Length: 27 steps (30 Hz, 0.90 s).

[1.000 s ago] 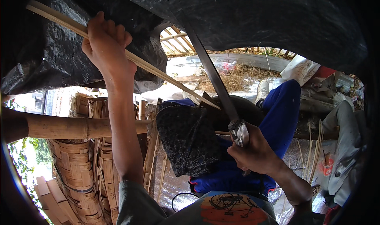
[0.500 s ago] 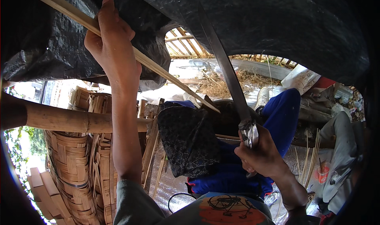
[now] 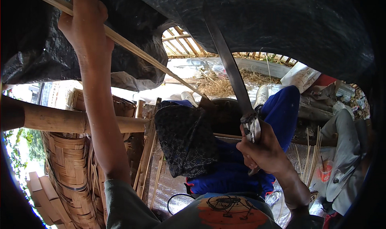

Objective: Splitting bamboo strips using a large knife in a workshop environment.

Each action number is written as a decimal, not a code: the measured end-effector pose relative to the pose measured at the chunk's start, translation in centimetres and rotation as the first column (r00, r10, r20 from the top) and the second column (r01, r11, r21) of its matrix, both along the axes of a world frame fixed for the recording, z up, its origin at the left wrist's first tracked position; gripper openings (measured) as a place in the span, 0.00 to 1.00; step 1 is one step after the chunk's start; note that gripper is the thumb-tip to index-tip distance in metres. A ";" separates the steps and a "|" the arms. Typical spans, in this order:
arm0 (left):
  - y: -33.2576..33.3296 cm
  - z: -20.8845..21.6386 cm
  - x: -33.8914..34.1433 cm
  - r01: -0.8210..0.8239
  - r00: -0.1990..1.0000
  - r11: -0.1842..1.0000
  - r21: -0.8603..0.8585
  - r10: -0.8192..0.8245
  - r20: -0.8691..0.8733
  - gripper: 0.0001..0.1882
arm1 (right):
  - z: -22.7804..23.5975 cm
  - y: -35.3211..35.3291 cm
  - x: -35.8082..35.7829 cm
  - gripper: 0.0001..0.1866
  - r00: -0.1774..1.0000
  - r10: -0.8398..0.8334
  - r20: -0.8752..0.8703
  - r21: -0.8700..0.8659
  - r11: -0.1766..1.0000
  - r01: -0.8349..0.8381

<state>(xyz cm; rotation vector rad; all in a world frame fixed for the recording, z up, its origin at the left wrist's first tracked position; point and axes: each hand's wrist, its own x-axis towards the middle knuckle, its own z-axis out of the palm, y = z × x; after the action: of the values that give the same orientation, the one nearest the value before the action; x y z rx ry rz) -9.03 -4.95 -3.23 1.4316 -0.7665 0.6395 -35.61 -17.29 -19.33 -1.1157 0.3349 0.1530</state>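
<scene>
My left hand (image 3: pixel 85 25) is raised at the upper left, its fingers closed around a long pale bamboo strip (image 3: pixel 138 54). The strip slants down to the right and ends above my lap, near a dark wedge-shaped piece. In my right hand (image 3: pixel 265 150), a machete (image 3: pixel 228 64) is gripped by its handle with the metal collar showing. Its long dark blade points up and away, apart from the strip. A dark patterned cloth (image 3: pixel 185 138) lies over my left thigh, on blue trousers.
Black plastic sheeting (image 3: pixel 289 31) hangs low across the top. A thick bamboo pole (image 3: pixel 56 118) crosses the left side above woven bamboo baskets (image 3: pixel 66 160). At right are upright thin sticks (image 3: pixel 314 156), a red cup (image 3: pixel 325 172) and another person's grey-trousered leg (image 3: pixel 345 152).
My left hand has moved up and to the left, drawing the bamboo strip along so that its lower end has shifted up and left. My right hand and the machete have barely moved.
</scene>
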 end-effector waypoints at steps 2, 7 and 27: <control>-0.4 -0.6 0.0 0.002 0.999 1.000 -0.018 -0.003 -0.043 0.16 | -0.3 0.0 -0.2 0.14 1.000 -0.005 0.006 -0.036 0.999 0.005; -1.0 -1.7 0.2 0.176 0.977 0.981 -0.081 -0.184 -0.108 0.20 | -0.5 -0.3 -0.7 0.12 0.999 -0.030 -0.040 -0.016 0.999 0.030; 0.3 -0.2 -1.8 -0.121 0.952 0.992 0.022 0.110 0.286 0.19 | 0.3 -0.5 -0.9 0.08 0.992 -0.123 -0.029 -0.041 0.992 0.122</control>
<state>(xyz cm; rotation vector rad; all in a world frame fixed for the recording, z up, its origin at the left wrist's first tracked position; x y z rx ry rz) -10.87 -4.61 -3.38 1.4453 -0.9280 0.9403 -36.51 -17.75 -19.03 -1.1290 0.4352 0.0558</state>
